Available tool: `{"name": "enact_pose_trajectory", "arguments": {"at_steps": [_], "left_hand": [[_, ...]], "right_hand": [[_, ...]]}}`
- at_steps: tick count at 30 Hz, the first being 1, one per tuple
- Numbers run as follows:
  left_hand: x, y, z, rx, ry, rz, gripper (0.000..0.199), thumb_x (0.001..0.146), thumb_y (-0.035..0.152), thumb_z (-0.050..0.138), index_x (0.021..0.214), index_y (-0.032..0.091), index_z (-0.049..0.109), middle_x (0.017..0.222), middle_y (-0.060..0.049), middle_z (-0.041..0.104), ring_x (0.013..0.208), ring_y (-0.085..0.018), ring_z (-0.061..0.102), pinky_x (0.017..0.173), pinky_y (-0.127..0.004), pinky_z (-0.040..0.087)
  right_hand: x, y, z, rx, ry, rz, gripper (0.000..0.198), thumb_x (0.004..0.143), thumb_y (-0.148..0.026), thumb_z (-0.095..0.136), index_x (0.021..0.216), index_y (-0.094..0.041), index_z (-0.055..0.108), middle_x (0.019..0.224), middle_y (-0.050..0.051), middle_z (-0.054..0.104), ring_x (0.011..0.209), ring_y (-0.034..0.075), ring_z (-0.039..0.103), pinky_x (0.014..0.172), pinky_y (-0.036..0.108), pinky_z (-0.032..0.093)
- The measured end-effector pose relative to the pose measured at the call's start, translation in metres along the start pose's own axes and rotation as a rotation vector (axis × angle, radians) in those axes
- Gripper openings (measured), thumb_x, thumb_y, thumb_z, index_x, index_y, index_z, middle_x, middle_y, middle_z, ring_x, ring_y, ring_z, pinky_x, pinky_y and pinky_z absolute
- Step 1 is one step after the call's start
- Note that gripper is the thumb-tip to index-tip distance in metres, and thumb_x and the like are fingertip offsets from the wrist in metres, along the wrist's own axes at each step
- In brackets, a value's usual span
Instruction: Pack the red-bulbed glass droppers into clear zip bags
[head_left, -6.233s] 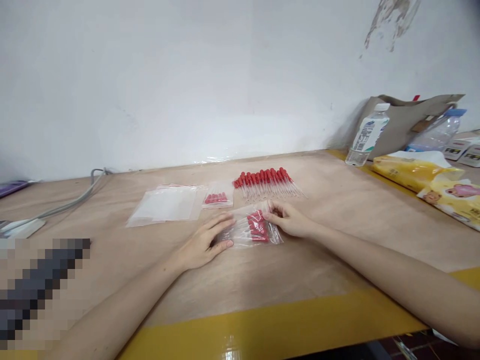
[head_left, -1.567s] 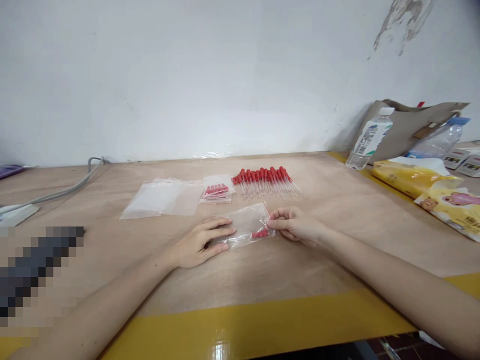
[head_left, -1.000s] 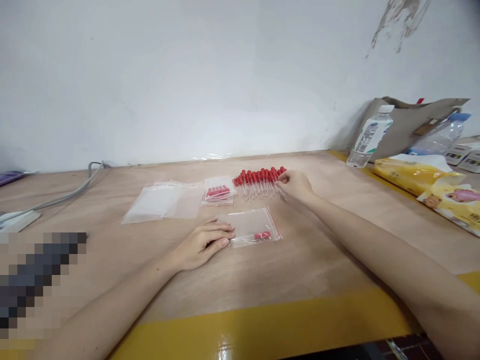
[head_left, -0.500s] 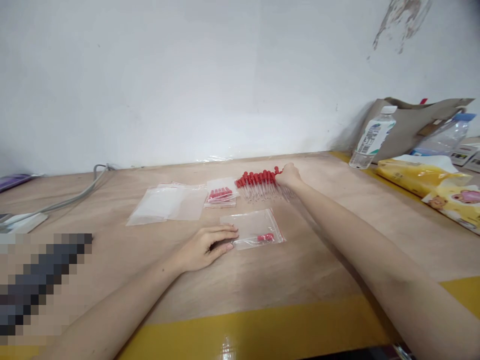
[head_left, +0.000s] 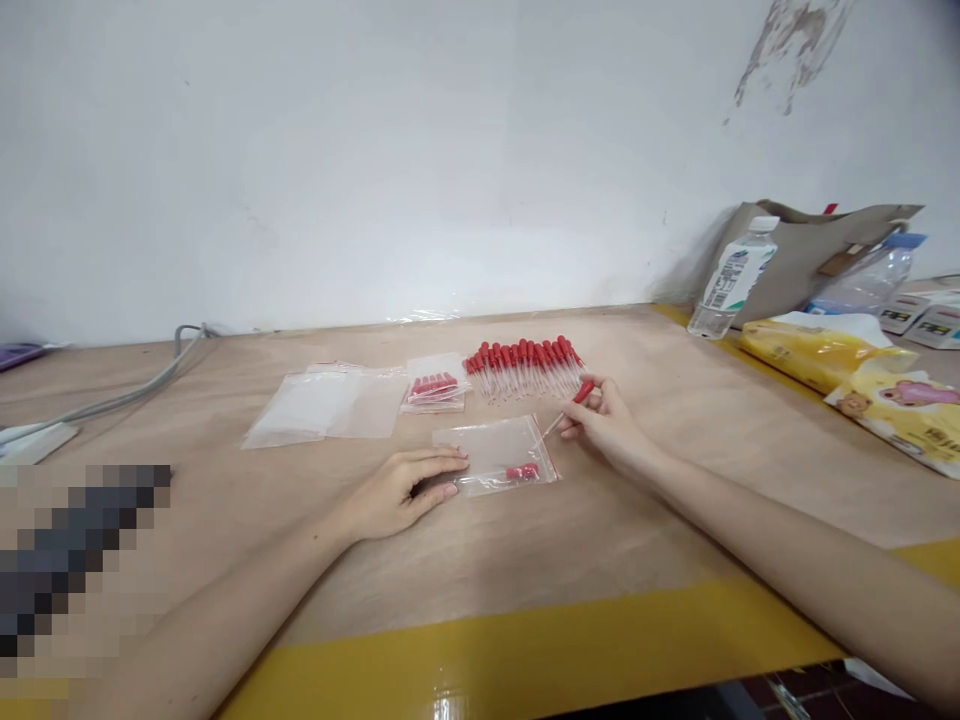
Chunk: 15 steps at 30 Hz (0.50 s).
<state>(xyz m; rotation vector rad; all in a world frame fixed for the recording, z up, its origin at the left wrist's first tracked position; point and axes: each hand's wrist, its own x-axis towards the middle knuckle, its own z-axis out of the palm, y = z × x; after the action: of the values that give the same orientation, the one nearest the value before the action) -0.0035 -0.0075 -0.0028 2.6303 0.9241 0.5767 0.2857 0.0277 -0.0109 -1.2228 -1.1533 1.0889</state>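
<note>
My left hand (head_left: 405, 490) lies on the table with its fingers stretched out and thumb apart, the fingertips resting on the left end of a clear zip bag (head_left: 487, 440). Inside this bag lies a red-bulbed dropper (head_left: 523, 471), its bulb toward the red-striped right edge. My right hand (head_left: 604, 415) pinches another dropper (head_left: 582, 391) by its red bulb. The thin clear tube of that one slants down left, its tip close to the bag's right edge. Behind the bag, several droppers (head_left: 525, 355) lie side by side in a row, red bulbs toward the wall.
Left of the row sit filled bags (head_left: 435, 390) with red bulbs showing, beside flat clear bags (head_left: 322, 405). A grey cable (head_left: 142, 385) runs at the far left. On the right stand a water bottle (head_left: 735, 280), a grey bag (head_left: 787, 260) and yellow tissue packs (head_left: 817, 350).
My right hand has drawn back from the right end of the dropper row, bringing one dropper toward the bag's right edge. My left hand stays on the bag. The view has shifted slightly.
</note>
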Motion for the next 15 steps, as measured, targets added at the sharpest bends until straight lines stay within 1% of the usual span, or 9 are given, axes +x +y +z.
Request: {"name": "enact_pose_trajectory", "arguments": {"at_steps": [4,6,8,10,12,15], "left_hand": [[0.000,0.002,-0.001,0.019,-0.008,-0.008,0.035,0.090,0.031,0.048,0.124,0.024,0.052,0.125,-0.004,0.057,0.116,-0.020,0.052,0.101,-0.042,0.040],[0.000,0.002,-0.001,0.021,-0.005,-0.008,0.036,0.090,0.031,0.048,0.126,0.024,0.050,0.128,-0.005,0.054,0.118,-0.021,0.049,0.103,-0.042,0.038],[0.000,0.002,-0.001,0.023,0.000,-0.005,0.038,0.090,0.030,0.048,0.127,0.024,0.048,0.131,-0.005,0.051,0.122,-0.021,0.046,0.103,-0.042,0.038],[0.000,0.001,-0.001,0.033,0.005,-0.007,0.039,0.090,0.030,0.048,0.128,0.024,0.047,0.133,-0.006,0.048,0.123,-0.022,0.044,0.102,-0.042,0.039],[0.000,0.001,-0.001,0.045,0.007,-0.013,0.039,0.090,0.031,0.048,0.129,0.025,0.047,0.134,-0.006,0.048,0.123,-0.023,0.044,0.101,-0.042,0.040],[0.000,0.000,-0.001,0.047,0.010,-0.005,0.040,0.090,0.031,0.048,0.129,0.025,0.047,0.133,-0.006,0.049,0.122,-0.023,0.045,0.100,-0.042,0.040]], "right_hand": [[-0.010,0.000,0.004,0.150,-0.101,0.111,0.026,0.077,-0.027,0.056,0.096,-0.023,0.038,0.074,-0.002,0.053,0.064,0.011,0.061,0.068,0.028,0.055],[-0.011,-0.002,-0.001,0.140,-0.162,0.146,0.018,0.080,-0.027,0.054,0.093,-0.021,0.042,0.078,0.000,0.056,0.064,0.010,0.062,0.068,0.028,0.053],[-0.009,-0.004,-0.010,0.046,-0.257,0.143,0.021,0.076,-0.028,0.059,0.090,-0.020,0.045,0.078,0.001,0.059,0.066,0.011,0.062,0.065,0.027,0.052],[-0.006,-0.006,-0.020,-0.091,-0.377,0.108,0.028,0.070,-0.030,0.067,0.086,-0.019,0.047,0.076,0.001,0.061,0.066,0.011,0.061,0.062,0.026,0.049],[-0.004,-0.007,-0.028,-0.213,-0.489,0.043,0.032,0.064,-0.034,0.072,0.081,-0.018,0.050,0.073,0.000,0.062,0.065,0.010,0.058,0.059,0.024,0.045],[-0.003,-0.009,-0.031,-0.392,-0.576,-0.066,0.031,0.061,-0.039,0.072,0.076,-0.015,0.057,0.068,-0.001,0.060,0.058,0.008,0.051,0.053,0.022,0.039]]}}
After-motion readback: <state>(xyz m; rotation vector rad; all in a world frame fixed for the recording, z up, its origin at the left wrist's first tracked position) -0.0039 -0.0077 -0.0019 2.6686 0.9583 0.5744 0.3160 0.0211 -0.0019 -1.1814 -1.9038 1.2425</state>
